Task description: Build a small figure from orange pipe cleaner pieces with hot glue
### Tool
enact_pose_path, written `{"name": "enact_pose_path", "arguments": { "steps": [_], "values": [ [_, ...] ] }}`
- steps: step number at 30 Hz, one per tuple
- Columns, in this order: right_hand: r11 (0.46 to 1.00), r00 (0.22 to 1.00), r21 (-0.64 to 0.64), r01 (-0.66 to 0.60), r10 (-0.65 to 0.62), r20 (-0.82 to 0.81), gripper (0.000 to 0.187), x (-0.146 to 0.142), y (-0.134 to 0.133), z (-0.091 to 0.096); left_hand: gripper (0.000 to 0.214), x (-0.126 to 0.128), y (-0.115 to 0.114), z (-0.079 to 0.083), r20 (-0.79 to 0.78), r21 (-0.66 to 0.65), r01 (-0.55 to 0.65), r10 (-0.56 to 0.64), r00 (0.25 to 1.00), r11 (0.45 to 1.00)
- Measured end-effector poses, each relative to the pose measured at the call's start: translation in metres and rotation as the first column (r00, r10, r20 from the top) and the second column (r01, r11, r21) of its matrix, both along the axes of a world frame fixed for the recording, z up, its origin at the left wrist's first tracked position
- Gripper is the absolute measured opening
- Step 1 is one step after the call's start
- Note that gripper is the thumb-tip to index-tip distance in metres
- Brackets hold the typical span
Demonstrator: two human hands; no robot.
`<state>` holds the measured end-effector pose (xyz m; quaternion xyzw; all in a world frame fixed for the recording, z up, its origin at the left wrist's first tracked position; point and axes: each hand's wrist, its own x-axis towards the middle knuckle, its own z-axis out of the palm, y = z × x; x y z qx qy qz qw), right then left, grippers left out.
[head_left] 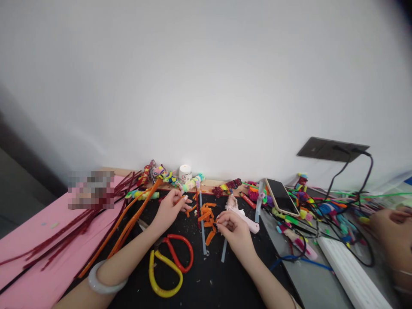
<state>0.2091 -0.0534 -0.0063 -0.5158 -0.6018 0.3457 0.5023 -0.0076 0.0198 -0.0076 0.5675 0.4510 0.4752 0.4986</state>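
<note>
My left hand point(172, 208) is closed in a pinch at the left of a heap of short orange chenille pieces point(207, 213); what its fingers hold, if anything, is too small to make out. On the right of the same heap, my right hand point(234, 227) is also closed, thumb against fingers, its contents hidden. A pale pink glue gun point(252, 224) lies just behind my right hand. Translucent glue sticks point(202, 227) lie on the black mat point(206, 287). Scissors point(167, 262) with one red and one yellow handle rest below my left forearm.
Long orange pipe cleaners point(128, 231) and dark red ones point(80, 219) spread leftward over a pink surface point(28, 240). A white tub point(185, 172) stands by the wall. At right are a phone point(281, 196), cables, colourful fuzzy scraps, a white power strip point(352, 270) and another person's hand point(388, 229).
</note>
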Motion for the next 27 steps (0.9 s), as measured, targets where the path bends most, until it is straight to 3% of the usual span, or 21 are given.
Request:
{"name": "enact_pose_path", "arguments": {
  "steps": [6,11,15,18,22,24,27],
  "values": [
    [0.995,0.996,0.031,-0.09,0.089,0.017,0.029,0.003,-0.003,0.007,0.03,0.0,-0.002,0.0,0.027,-0.012,0.013,-0.012,1.0,1.0],
    [0.991,0.99,0.082,-0.107,0.098,0.104,0.031,0.005,-0.006,0.01,0.023,0.0,-0.005,0.004,-0.071,0.07,0.021,-0.016,0.997,0.997],
    [0.99,0.993,0.078,-0.116,0.114,0.036,0.035,0.005,-0.006,0.008,0.019,-0.001,-0.006,0.005,-0.143,0.131,0.032,-0.013,0.99,0.991],
    [0.991,0.993,0.082,-0.104,0.099,0.067,0.033,0.004,-0.005,0.007,0.019,-0.001,-0.008,0.005,-0.224,0.158,0.049,-0.013,0.975,0.986],
    [0.997,0.991,0.077,-0.002,-0.008,0.136,0.016,0.0,-0.003,0.007,0.018,0.0,-0.011,0.006,-0.299,0.213,0.083,-0.016,0.954,0.974],
    [0.998,0.997,0.053,0.032,-0.036,0.073,0.008,-0.002,-0.001,0.007,0.017,0.001,-0.013,0.006,-0.32,0.231,0.108,-0.029,0.947,0.967],
    [1.0,0.998,-0.004,0.021,-0.022,-0.063,0.013,-0.005,0.0,0.005,0.016,0.003,-0.015,0.005,-0.34,0.231,0.138,-0.053,0.939,0.963]
  ]
}}
